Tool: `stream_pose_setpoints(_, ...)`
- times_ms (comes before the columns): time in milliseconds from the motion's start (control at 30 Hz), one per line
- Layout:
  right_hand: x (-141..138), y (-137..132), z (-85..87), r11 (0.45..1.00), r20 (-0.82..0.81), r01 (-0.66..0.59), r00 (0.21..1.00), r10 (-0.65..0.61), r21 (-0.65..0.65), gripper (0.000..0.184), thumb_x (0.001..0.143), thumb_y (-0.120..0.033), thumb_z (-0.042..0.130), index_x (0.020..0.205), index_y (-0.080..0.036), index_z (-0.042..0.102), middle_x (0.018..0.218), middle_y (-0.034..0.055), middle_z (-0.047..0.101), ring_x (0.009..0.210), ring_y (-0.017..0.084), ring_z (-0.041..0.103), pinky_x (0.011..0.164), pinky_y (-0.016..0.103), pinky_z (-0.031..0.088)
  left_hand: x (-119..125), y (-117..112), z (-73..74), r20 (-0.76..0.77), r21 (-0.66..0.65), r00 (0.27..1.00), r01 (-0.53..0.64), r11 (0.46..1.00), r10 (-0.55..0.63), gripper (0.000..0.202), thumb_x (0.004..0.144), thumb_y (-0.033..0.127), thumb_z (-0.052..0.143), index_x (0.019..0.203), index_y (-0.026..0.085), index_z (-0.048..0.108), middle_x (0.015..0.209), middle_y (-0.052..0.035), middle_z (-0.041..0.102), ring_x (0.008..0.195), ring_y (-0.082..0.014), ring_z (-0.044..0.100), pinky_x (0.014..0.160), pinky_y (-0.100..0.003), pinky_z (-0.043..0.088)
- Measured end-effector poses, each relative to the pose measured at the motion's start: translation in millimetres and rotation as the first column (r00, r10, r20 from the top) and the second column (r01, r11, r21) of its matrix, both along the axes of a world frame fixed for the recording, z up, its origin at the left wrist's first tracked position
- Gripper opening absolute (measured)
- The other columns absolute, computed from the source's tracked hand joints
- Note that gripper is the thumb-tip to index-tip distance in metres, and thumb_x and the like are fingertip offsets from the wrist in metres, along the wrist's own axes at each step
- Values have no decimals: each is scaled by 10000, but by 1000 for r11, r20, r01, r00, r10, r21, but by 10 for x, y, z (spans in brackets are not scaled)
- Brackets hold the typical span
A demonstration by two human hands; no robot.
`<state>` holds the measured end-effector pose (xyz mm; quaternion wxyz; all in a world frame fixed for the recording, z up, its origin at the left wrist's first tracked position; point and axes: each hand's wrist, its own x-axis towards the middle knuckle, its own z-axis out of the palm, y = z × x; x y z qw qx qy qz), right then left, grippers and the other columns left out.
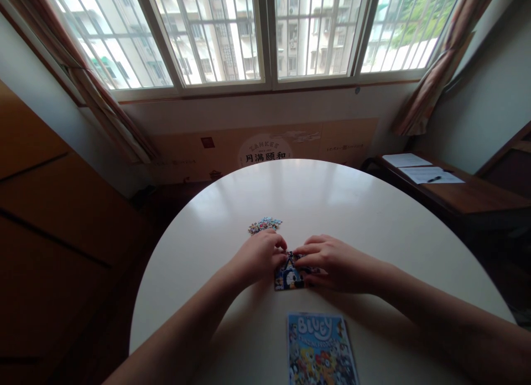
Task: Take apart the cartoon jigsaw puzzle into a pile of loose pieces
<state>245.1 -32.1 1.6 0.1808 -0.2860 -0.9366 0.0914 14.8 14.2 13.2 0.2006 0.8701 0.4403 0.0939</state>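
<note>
A partly assembled jigsaw puzzle point(289, 280) with a dark blue cartoon dog lies flat on the white table. My left hand point(264, 253) is at its upper left edge, thumb and fingers curled together on what looks like a puzzle piece, mostly hidden. My right hand point(332, 261) lies over the puzzle's right side, its fingers stretched out and apart, fingertips touching the top edge. Part of the puzzle is hidden under that hand. Just beyond my left hand is a heap of loose puzzle pieces point(265, 224). Closer to me lies a blue Bluey picture sheet point(321, 349).
The round white table point(199, 246) has a curved far edge near a printed cardboard panel point(340, 139) under the barred windows. At right, papers point(431, 175) and a pen point(434, 179) rest on a brown wooden surface point(481, 194). A wooden cabinet point(53, 224) stands at left.
</note>
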Motion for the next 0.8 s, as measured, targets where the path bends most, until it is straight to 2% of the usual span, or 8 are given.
stream_pose_setpoints(233,13,-18,31,1000,4,-6,1000,6,-15,232,905,-266,654,1130,-263,711,1215,10,696,1030,179,609,928,357,482,-19,-4,24,15,-12,1000,21,1000,-21,145,797,232,702,935,197,732,962,-50,666,901,-227,634,841,-336,491)
stream_pose_setpoints(433,17,-2,8,1000,3,-6,1000,6,-20,243,903,-275,655,1141,-271,705,1235,-5,689,1033,174,602,929,347,480,-64,46,-13,68,-51,997,41,998,-38,167,791,211,692,955,207,722,946,-39,679,880,-211,631,832,-341,491)
stream_pose_setpoints(800,13,-6,32,1000,-6,-9,1000,8,-18,253,888,-267,673,1138,-254,708,1243,16,686,1001,177,606,927,347,482,-84,41,12,84,-20,992,92,996,-90,138,813,202,673,937,214,732,901,-28,687,819,-185,630,767,-316,480)
